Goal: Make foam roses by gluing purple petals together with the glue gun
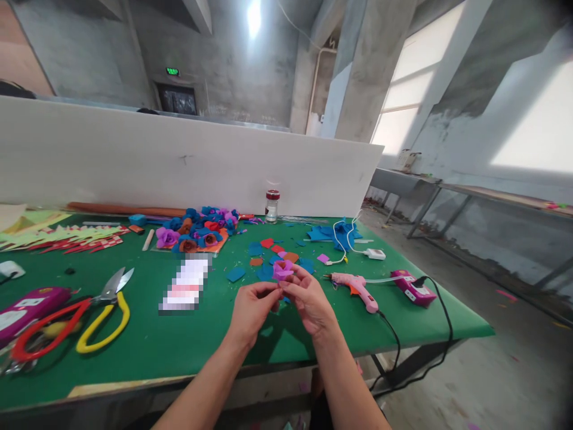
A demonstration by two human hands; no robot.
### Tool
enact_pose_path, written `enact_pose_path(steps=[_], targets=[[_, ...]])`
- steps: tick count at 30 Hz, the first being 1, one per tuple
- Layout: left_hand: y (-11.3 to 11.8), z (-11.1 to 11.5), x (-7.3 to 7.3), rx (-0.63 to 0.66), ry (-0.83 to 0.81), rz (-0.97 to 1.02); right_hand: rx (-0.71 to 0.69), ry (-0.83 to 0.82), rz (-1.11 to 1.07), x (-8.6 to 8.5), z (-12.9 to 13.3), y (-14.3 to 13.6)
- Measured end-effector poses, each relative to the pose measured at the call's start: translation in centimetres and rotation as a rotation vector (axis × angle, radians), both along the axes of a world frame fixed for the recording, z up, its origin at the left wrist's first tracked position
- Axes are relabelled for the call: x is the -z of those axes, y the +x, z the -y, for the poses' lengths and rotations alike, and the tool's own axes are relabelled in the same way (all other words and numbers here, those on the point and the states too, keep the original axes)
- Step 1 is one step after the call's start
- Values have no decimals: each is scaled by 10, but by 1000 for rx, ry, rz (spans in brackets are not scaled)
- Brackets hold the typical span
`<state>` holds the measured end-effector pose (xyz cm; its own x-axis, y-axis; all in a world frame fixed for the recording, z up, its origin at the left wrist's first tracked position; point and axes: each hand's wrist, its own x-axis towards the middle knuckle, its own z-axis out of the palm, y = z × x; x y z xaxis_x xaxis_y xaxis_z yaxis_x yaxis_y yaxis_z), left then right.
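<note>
A small purple paper flower (pixel 282 270) is held up in front of me over the table. My left hand (pixel 254 307) pinches at its base, thumb and forefinger pressed together. Its upper part rests between the fingers of my right hand (pixel 308 298), which are closed on it from the right side. Fingertips of both hands meet under the bloom and hide its lower end. Just behind lie cut paper pieces (pixel 264 273) in blue, red, brown and purple. To the right of my right hand, a pink glue gun (pixel 356 286) lies on its side.
Yellow-and-red-handled scissors (pixel 105 304) lie at left, beside a purple power strip (pixel 31 307). A pile of paper flowers (pixel 197 227) and a glass jar (pixel 271 209) stand at the back, before a white board (pixel 179 161). Another power strip (pixel 412 288) trails a black cord off the green table (pixel 179 346).
</note>
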<state>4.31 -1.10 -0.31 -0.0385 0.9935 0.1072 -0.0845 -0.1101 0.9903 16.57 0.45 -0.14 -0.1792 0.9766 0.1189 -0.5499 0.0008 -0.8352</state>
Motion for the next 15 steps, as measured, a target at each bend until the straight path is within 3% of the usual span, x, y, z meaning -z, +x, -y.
enact_pose_path(steps=[4, 9, 15], targets=[[-1, 0, 2, 12, 9, -23, 46, 41, 63, 1, 0, 1], [-8, 1, -6, 76, -64, -59, 104, 27, 54, -2, 0, 3], [-18, -6, -8, -112, 78, 107, 59, -49, 23, -7, 4, 3]])
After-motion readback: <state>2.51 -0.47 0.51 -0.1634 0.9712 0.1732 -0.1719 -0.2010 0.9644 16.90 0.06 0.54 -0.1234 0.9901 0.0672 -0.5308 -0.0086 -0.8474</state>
